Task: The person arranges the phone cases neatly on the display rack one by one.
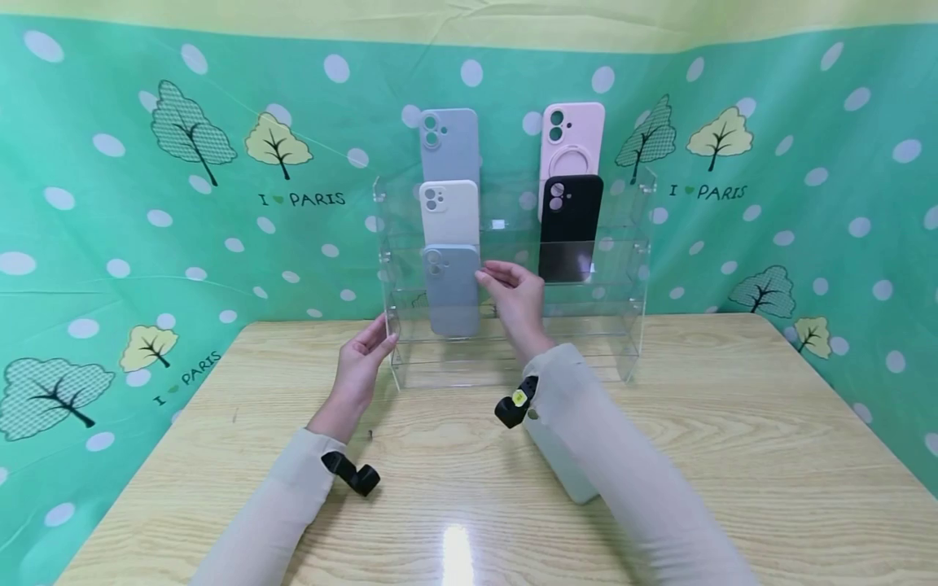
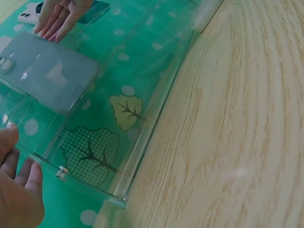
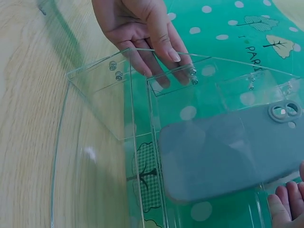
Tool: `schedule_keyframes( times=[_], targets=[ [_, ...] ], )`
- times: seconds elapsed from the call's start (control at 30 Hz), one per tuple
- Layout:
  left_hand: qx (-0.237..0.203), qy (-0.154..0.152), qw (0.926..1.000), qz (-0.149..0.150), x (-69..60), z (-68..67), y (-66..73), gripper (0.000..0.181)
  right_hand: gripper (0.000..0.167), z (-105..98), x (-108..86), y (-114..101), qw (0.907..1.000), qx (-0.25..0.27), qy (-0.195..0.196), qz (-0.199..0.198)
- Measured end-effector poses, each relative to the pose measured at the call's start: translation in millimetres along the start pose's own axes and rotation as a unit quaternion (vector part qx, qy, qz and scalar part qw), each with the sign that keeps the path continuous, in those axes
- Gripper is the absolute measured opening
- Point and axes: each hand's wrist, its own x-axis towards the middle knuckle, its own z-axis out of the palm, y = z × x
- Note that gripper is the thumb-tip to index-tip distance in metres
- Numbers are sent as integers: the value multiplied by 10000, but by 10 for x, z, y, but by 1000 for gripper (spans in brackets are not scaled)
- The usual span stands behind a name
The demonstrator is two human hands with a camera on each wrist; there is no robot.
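Note:
A clear acrylic display stand (image 1: pixel 513 370) stands on the table with phone cases on its tiers. My left hand (image 1: pixel 357 368) grips the stand's left side panel, thumb in front and fingers behind; the right wrist view shows this hand (image 3: pixel 147 33) around the panel edge. A blue-grey phone case (image 1: pixel 454 297) leans upright in a lower tier on the left. At its right edge, my right hand (image 1: pixel 516 305) pinches it with thumb and fingertips. The left wrist view shows these fingertips against the long edge of the case (image 2: pixel 52 71).
Behind that case are a white case (image 1: pixel 449 213) and another blue-grey case (image 1: pixel 458 155). A pink case (image 1: pixel 582 130) and a black case (image 1: pixel 567 220) stand at the right. A pale green case (image 1: pixel 560 460) lies on the table partly under my right forearm. A patterned green cloth (image 1: pixel 293 236) hangs behind.

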Motion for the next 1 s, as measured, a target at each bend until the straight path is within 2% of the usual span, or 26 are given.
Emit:
schedule_keyframes(
  times=[0.17,0.4,0.7,1.0],
  targets=[
    [27,-29,10000,12,-4,-11,4,48,31,-99,-17,8,9999,42,-148,-58],
    [-46,-39,10000,24,-1,-6,5,49,30,-348,-134,-23,9982,20,-581,-124],
    [-38,-4,10000,29,10,9,6,48,42,-779,-360,-68,9876,-1033,-1179,-107],
    [-21,-46,10000,6,7,-11,-5,49,49,-1154,-595,111,9745,-1475,-1677,192]
  ],
)
